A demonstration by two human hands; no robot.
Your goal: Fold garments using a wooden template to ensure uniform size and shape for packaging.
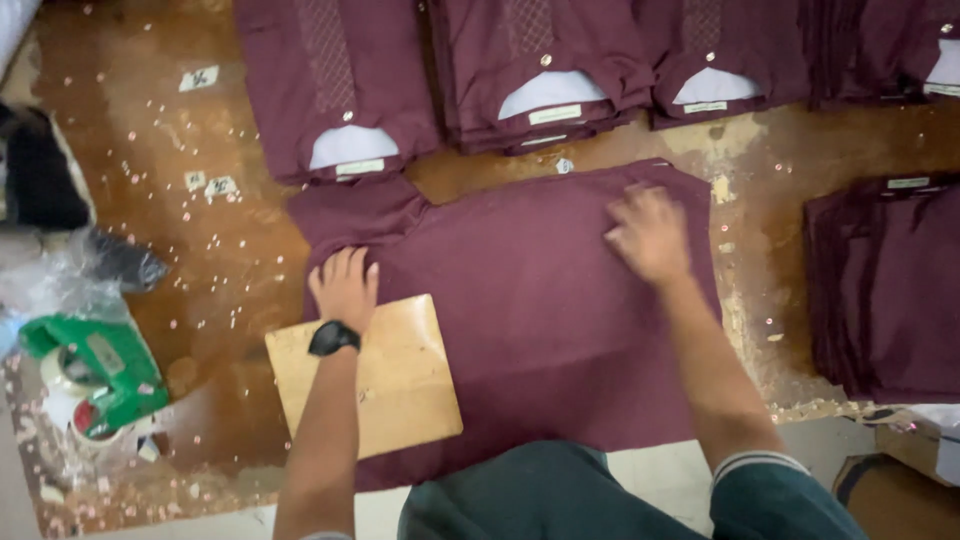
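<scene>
Maroon shirt (530, 310) lies flat under both spread palms — left hand (345, 288), right hand (650, 235).

Lighting is even and moderately bright, apparently from overhead; no hard shadows fall across the worn brown table (240, 250), which shows a dull sheen at upper left. The right hand (650, 235) is smeared by motion blur (fingers indistinct), while the left hand (345, 288) reads sharper. Overall focus is soft. White collar inserts (548, 92) verge on overexposure. Maroon cloth (540, 300) holds little texture detail.
</scene>
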